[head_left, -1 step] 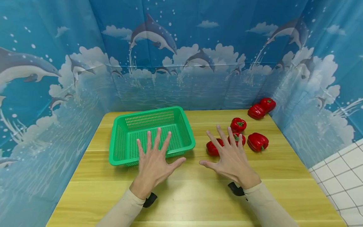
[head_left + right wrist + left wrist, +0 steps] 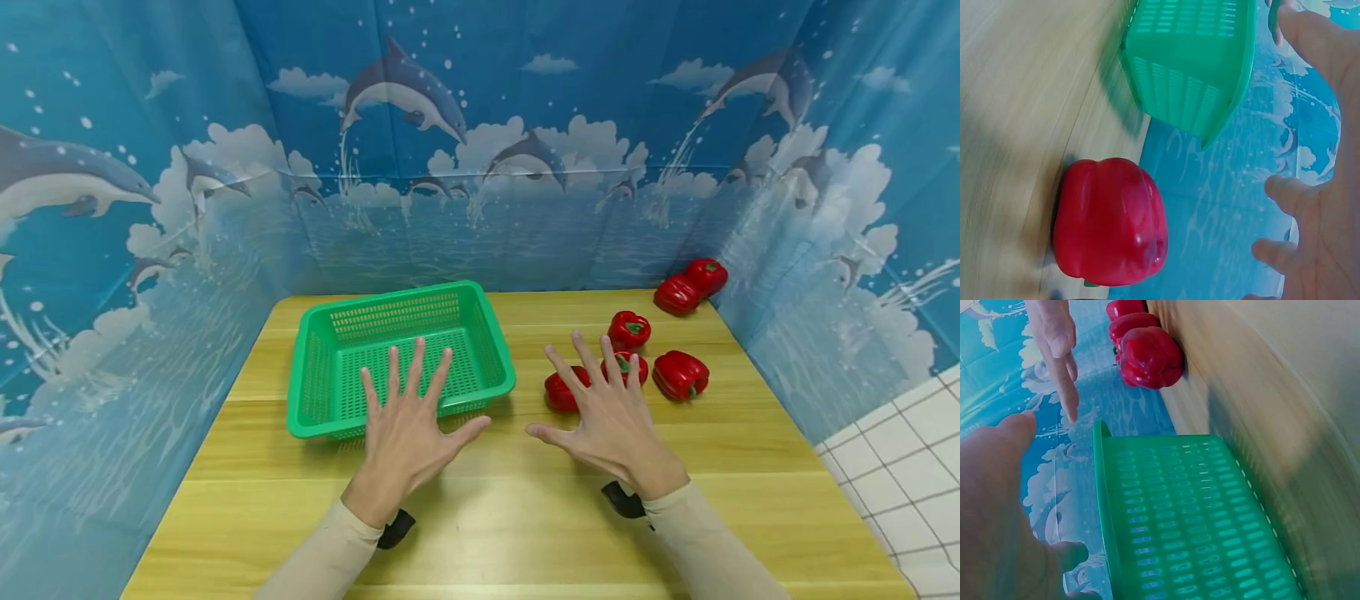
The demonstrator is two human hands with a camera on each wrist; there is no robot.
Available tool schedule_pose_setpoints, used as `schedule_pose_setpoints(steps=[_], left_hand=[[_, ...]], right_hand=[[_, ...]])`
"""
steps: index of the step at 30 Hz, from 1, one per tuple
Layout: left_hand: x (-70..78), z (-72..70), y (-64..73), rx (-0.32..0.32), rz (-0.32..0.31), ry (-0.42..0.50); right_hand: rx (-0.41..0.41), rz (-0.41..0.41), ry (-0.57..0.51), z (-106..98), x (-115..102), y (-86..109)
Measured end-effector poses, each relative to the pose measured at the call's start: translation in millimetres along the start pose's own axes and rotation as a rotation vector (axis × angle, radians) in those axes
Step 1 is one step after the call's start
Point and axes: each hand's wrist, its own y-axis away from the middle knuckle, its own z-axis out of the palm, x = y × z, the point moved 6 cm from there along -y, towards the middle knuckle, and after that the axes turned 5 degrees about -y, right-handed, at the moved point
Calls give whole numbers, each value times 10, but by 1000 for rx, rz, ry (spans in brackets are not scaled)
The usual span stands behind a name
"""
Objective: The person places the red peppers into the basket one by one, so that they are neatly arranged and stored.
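My left hand (image 2: 405,442) hovers with spread fingers above the near side of a green plastic basket (image 2: 302,392), its fingertips overlapping the basket's inside in the head view. The right hand (image 2: 618,433), also spread wide, hangs over the table by the red bell peppers and holds nothing. One bell pepper (image 2: 561,392) lies partly hidden behind its fingers, and a second bell pepper (image 2: 636,372) shows just past the fingertips. In the right wrist view, a large bell pepper (image 2: 1110,222) rests on the wood below the palm, apart from the fingers.
Further bell peppers stand at the right: one upright (image 2: 628,329), one on its side (image 2: 680,375), and a touching pair (image 2: 677,294) in the far corner. Blue dolphin-print curtains (image 2: 480,225) enclose the wooden table (image 2: 480,533) at the back and sides.
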Motion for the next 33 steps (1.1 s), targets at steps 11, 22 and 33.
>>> schedule_pose_setpoints(steps=[11, 22, 33], left_hand=[[-292, -15, 146, 10, -86, 37], [-1278, -109, 225, -15, -285, 110], [-1445, 25, 56, -136, -249, 207]], right_hand=[[-8, -143, -73, 153, -402, -167], [-23, -260, -121, 241, -632, -205], [148, -323, -136, 35, -394, 48]])
